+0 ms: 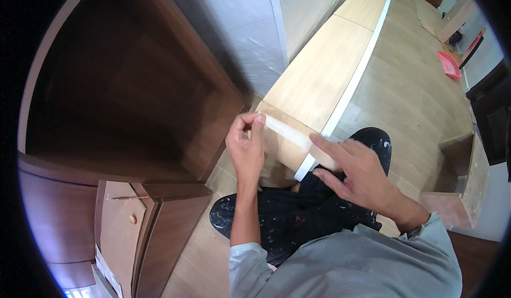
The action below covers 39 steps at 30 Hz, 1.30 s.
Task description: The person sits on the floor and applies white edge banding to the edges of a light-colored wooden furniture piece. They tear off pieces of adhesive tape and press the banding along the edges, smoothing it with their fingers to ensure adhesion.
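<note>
A strip of whitish tape point(286, 132) is stretched between my two hands, over the near end of a long pale wood board point(319, 74). My left hand point(247, 138) pinches the strip's left end between thumb and fingertips. At the other end, my right hand point(354, 167) curls around what looks like a pale tape roll point(326, 158), largely hidden by the fingers. A white edge strip point(355, 80) runs along the board's right side. Whether the tape touches the board cannot be told.
At left stands a dark brown open cabinet point(122, 80), with a lower brown cabinet point(170, 239) below it. Plastic sheeting point(234, 26) hangs behind the board. A red dustpan point(450, 65) and a wooden box point(458, 186) are on the right. My knees in paint-spotted dark trousers point(298, 218) are close to the board's end.
</note>
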Each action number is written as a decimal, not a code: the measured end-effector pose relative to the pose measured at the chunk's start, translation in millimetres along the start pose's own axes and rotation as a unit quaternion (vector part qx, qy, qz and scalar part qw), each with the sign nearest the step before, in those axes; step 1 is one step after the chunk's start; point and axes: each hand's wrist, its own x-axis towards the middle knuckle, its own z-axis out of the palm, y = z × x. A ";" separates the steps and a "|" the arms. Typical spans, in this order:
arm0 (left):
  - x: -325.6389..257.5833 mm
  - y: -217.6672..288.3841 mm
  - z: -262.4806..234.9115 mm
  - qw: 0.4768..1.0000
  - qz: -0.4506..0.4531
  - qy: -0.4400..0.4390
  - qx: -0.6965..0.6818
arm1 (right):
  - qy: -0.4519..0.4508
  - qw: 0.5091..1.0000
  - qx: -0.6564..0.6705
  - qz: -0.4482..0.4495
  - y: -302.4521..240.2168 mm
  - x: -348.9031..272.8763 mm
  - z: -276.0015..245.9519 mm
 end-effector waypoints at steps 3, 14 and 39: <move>26.4 -5.6 8.8 1.000 -0.003 -0.013 -0.001 | 0.004 0.997 -0.077 -0.024 -1.4 27.6 -3.3; 42.5 -74.0 7.6 0.997 -0.053 0.046 0.012 | -0.215 0.965 -0.146 -0.024 18.0 117.5 19.5; 47.1 -75.5 12.0 0.998 -0.065 0.008 0.025 | -0.274 0.952 -0.119 0.065 14.7 124.4 37.5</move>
